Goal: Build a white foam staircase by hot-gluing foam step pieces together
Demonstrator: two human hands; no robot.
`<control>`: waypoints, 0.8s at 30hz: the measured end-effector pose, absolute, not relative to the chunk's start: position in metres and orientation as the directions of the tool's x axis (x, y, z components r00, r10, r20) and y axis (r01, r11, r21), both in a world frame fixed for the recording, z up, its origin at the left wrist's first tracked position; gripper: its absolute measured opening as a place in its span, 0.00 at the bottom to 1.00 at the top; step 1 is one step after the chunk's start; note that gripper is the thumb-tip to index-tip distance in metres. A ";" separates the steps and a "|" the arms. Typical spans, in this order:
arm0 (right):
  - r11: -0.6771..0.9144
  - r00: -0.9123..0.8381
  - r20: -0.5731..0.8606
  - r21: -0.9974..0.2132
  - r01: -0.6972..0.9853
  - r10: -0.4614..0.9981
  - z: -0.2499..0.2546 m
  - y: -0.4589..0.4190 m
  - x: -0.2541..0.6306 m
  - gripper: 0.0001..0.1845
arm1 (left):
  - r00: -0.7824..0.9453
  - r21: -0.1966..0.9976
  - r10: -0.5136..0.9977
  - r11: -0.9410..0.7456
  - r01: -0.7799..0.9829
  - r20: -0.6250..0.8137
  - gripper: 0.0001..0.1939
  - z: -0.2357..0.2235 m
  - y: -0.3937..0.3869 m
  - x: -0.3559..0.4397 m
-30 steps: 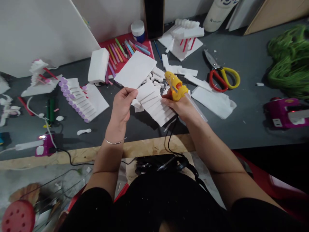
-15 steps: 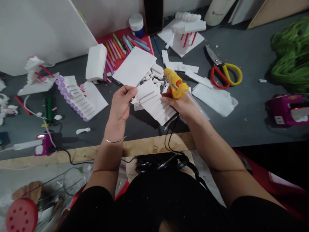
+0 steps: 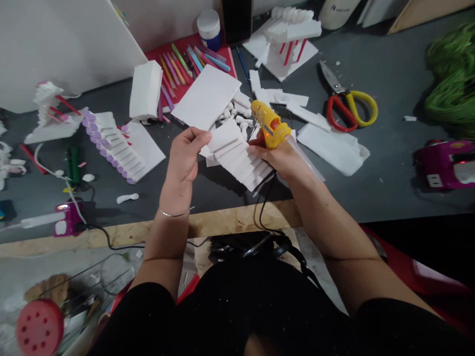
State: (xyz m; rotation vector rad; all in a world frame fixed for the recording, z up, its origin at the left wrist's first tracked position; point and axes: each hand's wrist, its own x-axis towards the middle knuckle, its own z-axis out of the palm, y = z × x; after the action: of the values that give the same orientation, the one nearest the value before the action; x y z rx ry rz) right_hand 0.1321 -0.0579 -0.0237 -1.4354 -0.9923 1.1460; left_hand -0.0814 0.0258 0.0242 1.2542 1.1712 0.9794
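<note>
My left hand pinches the upper left end of a white foam staircase piece held above the grey table. My right hand grips a yellow hot glue gun with a clear glue stick sticking out behind, and its fingers also touch the staircase's right side. The gun's nozzle points up and away, past the staircase's top end. A black cord hangs from the gun toward my lap.
Foam sheets, foam strips and scraps lie behind. Red and yellow scissors lie at right, green yarn at far right, a purple glue gun on the right edge. Another purple-dotted staircase and a marker tray sit at left.
Both hands keep their hold on the staircase and the gun. The view has tipped slightly, so table objects sit a little higher in frame.
</note>
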 end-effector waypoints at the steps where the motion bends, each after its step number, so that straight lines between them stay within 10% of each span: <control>1: -0.159 0.212 -0.153 -0.987 0.009 0.965 -0.023 -0.058 0.132 0.21 | 0.172 0.993 0.980 0.093 0.070 -0.104 0.13 0.024 0.026 -0.081; 24: -0.138 0.205 -0.131 -0.990 0.023 0.970 -0.024 -0.058 0.134 0.27 | 0.195 0.988 0.970 0.134 0.079 -0.147 0.18 0.019 0.028 -0.084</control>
State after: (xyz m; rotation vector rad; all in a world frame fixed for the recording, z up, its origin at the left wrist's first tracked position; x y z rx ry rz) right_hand 0.1342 -0.0581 -0.0241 -1.4247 -1.0151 1.1341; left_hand -0.0842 0.0281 0.0193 1.2399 1.1692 0.9262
